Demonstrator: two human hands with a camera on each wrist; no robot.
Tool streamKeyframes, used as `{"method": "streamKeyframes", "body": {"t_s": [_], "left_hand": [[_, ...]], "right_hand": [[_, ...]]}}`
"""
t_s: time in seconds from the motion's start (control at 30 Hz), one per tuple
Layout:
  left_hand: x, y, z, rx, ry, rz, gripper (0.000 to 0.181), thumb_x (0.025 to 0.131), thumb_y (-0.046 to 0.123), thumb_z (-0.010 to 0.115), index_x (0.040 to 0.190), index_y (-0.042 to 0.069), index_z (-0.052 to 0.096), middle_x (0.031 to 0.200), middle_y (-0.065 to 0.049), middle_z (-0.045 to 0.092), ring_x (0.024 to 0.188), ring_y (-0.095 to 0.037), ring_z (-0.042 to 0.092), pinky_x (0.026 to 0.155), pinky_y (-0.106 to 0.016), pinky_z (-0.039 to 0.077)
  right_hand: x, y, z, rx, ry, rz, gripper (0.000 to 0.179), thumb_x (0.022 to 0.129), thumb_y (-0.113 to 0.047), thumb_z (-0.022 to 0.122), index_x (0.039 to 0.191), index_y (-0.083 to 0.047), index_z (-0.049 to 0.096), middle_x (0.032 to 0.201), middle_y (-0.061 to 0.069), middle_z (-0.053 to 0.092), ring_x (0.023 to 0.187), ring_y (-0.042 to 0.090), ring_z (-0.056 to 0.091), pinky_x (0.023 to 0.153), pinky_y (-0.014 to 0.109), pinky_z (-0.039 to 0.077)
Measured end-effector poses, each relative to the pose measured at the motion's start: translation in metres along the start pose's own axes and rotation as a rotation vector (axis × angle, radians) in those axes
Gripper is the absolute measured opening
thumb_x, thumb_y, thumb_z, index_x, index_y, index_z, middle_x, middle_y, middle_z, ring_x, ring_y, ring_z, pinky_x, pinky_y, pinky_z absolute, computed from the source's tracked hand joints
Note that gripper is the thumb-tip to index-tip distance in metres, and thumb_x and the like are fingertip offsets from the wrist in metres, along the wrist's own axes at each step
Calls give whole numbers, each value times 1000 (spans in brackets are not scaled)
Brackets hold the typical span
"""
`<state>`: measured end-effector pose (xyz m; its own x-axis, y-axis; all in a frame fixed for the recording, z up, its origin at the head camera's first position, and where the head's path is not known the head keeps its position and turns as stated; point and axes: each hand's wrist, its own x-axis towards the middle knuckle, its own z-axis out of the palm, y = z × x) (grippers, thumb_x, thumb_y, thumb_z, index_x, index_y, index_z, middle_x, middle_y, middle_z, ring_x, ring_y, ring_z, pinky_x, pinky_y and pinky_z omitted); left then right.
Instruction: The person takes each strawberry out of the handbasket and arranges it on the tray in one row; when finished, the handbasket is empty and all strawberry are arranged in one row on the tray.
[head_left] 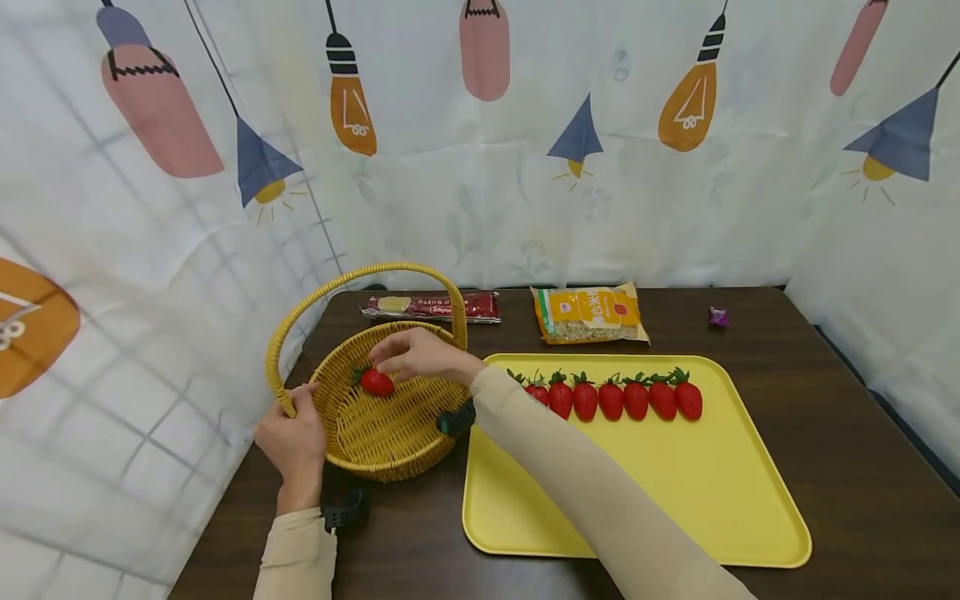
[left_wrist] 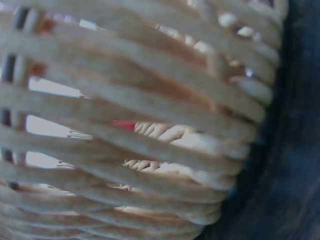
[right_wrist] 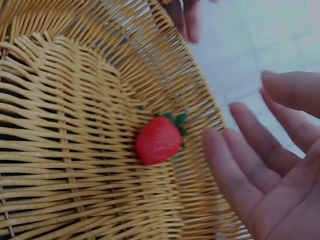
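Note:
A yellow wicker basket point(head_left: 375, 437) with a tall hoop handle stands at the left of the table. My left hand point(head_left: 288, 433) grips it at the rim by the foot of the handle; the left wrist view is filled by the blurred weave. Inside lies one red strawberry point(right_wrist: 159, 141) with green leaves, resting against the woven wall. Just above this berry is my right hand point(head_left: 418, 354). The right wrist view shows its fingers point(right_wrist: 235, 165) spread and apart from the berry, holding nothing.
A yellow tray point(head_left: 675, 492) right of the basket bears a row of several strawberries point(head_left: 611, 401), partly hidden by my right sleeve. Behind stand a red snack packet point(head_left: 480, 307), a yellow bag of grain point(head_left: 588, 315) and a small purple wrapper point(head_left: 717, 317). A patterned curtain point(head_left: 480, 208) hangs at the back.

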<state>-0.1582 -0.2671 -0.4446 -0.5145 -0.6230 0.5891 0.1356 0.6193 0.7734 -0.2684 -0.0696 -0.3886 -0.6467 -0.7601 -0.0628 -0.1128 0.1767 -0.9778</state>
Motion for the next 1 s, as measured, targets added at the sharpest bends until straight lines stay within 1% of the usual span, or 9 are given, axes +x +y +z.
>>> {"method": "streamKeyframes", "body": {"t_s": [0.03,0.13,0.23,0.37,0.47,0.53,0.73,0.9,1.0], "left_hand": [[0,1,0,-1,-1,1,36,98,21,52,82,6,80,48,3,55,34,-6,16,39,-23,15],[1,1,0,-1,-9,3,35,97,21,52,83,6,80,42,21,39,34,-5,17,38,-23,16],[3,1,-1,2,1,5,33,97,20,53,84,7,80,45,26,41,34,-3,15,38,-23,15],[6,2,-4,3,15,4,30,96,18,55,83,7,81,46,8,54,33,-1,17,37,-23,16],[6,2,-5,9,12,8,30,95,18,56,83,7,81,48,-5,58,33,0,20,38,-22,18],[7,2,-6,10,9,9,30,95,19,56,83,6,81,46,-3,56,34,1,20,38,-22,18],[1,-1,-9,34,2,1,30,96,19,56,83,7,81,41,20,39,34,-3,17,39,-23,17],[-1,-4,-5,23,-2,-6,33,97,21,54,83,6,80,41,18,40,34,-5,20,38,-23,18],[0,-3,-2,8,-4,-8,36,98,22,52,83,5,80,41,18,38,35,-6,20,38,-23,18]], "right_hand": [[4,3,0,41,11,9,33,96,-13,62,128,-3,62,117,2,65,119,33,57,96,50,47],[11,8,-2,91,45,40,37,96,-15,62,130,-2,60,117,-1,64,121,32,56,96,50,47],[18,10,-4,116,58,62,38,96,-18,62,131,-2,60,117,0,64,121,32,55,96,50,47],[25,11,-9,130,72,88,39,96,-19,62,131,-2,60,115,1,65,123,36,53,97,51,46],[28,13,-10,130,78,107,38,97,-17,62,131,0,59,115,3,64,124,36,52,97,50,46],[29,15,-10,105,69,108,37,97,-16,60,131,0,59,117,4,64,123,35,53,96,48,47],[33,25,-1,-58,23,127,35,98,-19,58,132,-7,61,124,2,63,113,30,61,91,42,51],[38,26,10,-164,4,125,42,97,-15,58,138,-7,54,134,8,56,105,28,63,87,40,52],[41,24,13,-242,4,115,45,96,-14,60,140,-9,53,138,11,53,102,21,62,85,37,52]]}}
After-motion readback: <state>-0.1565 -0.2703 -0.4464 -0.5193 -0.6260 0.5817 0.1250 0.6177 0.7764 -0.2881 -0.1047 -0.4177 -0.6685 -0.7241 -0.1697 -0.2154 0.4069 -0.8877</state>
